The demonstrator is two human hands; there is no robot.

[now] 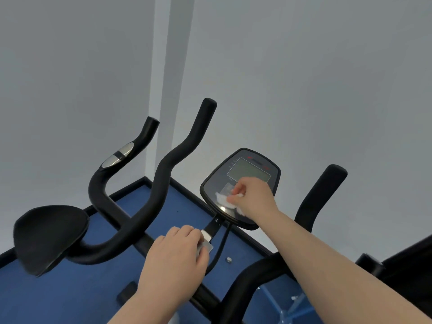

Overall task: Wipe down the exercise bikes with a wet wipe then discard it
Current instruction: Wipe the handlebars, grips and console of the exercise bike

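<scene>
Nearest the camera, the left hand (177,251) is lying over the middle of the exercise bike's handlebar (131,232), fingers curled down around a small grey-white wrapper or pad (205,247) that is peeking out beside the chrome collar of the console stem (211,230). Just beyond it, the right hand (251,197) is reaching across from the right side, fingers and thumb pinching a crumpled white wet wipe (223,199) and pressing it onto the lower face of the black console (243,183), below the greenish display screen (249,170). A black cable (221,249) is hanging from under the console and running down past the left hand. To the left, a black padded elbow rest (50,235) is sitting at the end of the bar, and 2 curved black grips are rising upward: the nearer tall one (184,146) and the farther one (131,150) carrying 2 shiny metal pulse plates. On the right, another black grip (320,195) is standing up behind the right forearm. Below the bars a blue floor (70,295) is showing, edged by a dark skirting strip (131,189), and farthest back plain grey-white walls (304,78) are meeting at a corner.
</scene>
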